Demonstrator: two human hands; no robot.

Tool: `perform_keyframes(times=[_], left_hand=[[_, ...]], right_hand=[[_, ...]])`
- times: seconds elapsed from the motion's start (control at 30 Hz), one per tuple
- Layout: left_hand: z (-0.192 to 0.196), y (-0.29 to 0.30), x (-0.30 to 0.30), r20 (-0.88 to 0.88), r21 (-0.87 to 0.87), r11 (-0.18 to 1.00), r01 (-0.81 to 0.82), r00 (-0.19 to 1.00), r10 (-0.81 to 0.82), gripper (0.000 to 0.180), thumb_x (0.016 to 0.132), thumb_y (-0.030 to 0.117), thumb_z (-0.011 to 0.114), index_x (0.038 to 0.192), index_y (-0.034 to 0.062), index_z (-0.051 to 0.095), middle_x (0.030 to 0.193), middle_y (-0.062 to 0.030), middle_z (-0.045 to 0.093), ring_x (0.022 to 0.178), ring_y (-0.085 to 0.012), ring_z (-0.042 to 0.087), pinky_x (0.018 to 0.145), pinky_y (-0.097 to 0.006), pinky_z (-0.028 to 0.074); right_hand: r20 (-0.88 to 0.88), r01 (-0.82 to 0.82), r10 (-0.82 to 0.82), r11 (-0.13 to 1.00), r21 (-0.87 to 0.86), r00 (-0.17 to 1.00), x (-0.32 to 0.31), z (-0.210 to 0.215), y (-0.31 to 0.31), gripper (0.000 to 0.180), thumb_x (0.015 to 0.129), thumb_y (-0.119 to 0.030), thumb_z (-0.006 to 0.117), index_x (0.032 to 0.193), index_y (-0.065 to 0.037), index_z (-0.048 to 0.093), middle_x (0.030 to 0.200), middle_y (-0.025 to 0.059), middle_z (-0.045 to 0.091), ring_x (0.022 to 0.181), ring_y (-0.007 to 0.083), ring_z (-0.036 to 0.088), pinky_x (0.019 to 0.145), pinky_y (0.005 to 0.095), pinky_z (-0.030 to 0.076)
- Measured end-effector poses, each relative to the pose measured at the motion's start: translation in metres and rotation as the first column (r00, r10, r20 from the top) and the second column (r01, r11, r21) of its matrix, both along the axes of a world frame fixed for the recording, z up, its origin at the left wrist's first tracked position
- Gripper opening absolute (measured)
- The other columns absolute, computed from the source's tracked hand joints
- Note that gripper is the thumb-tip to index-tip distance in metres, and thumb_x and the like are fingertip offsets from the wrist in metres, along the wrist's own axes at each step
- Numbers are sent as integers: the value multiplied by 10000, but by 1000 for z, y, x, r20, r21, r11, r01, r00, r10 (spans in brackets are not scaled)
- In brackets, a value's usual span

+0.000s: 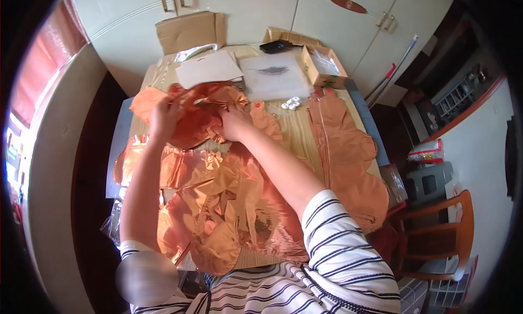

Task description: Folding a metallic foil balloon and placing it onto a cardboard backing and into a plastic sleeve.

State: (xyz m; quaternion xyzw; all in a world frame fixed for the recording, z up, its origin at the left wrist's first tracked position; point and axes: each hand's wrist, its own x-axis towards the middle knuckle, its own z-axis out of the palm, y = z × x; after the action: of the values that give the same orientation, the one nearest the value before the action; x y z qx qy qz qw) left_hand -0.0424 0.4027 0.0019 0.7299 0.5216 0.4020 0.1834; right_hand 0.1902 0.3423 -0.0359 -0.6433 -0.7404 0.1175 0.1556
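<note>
Both of my hands are on a crumpled copper-coloured foil balloon point(196, 118) at the far left part of the table. My left hand point(163, 119) grips its left side, with the fingers partly turned out of sight. My right hand point(235, 122) pinches the foil at its right side, the fingertips partly hidden in the folds. Under my forearms, more shiny copper foil balloons point(218, 205) lie spread and wrinkled toward my body. A flat foil balloon point(343, 156) with a wavy outline lies along the right side.
White sheets point(210, 68) and a translucent sheet point(275, 77) lie at the back. A small cardboard box point(327, 79), a black object point(279, 46) and small white pieces point(292, 103) are near them. A wooden chair point(436, 232) stands right; cabinets point(239, 19) rise behind.
</note>
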Motion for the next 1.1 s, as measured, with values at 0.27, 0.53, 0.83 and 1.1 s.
perform_keyframes(times=[0.27,0.53,0.83,1.1], left_hand=[[90,50,-113,107,171,932,-320,946,305,353,1018,326,632,937,-8,709,707,-50,644,642,-127,558,619,-325,471],[238,24,-191,102,578,650,-493,834,542,366,1017,376,569,1173,77,711,981,-179,744,889,-338,714,786,-411,549],[220,-79,-61,-324,587,807,58,931,169,211,996,311,616,1067,126,690,771,-151,705,745,-364,704,692,-470,558],[149,-207,32,-253,844,492,215,967,11,391,768,98,726,1153,127,663,1214,-57,650,1104,-264,617,890,-455,475]], right_hand=[[104,-79,95,985,-151,990,-3,11,8,760,898,-575,641,1458,-76,515,1565,252,389,1460,420,352,1192,491,323],[-31,-57,72,935,350,997,7,-10,7,509,851,-421,734,1170,-32,659,1249,187,622,1159,371,598,957,491,497],[106,-168,289,197,966,951,-27,235,-59,589,802,-299,828,1266,-28,585,1245,167,637,1104,349,630,936,426,495],[40,-359,367,875,324,930,38,261,-87,203,893,-187,695,987,-8,709,832,123,721,760,234,667,723,356,525]])
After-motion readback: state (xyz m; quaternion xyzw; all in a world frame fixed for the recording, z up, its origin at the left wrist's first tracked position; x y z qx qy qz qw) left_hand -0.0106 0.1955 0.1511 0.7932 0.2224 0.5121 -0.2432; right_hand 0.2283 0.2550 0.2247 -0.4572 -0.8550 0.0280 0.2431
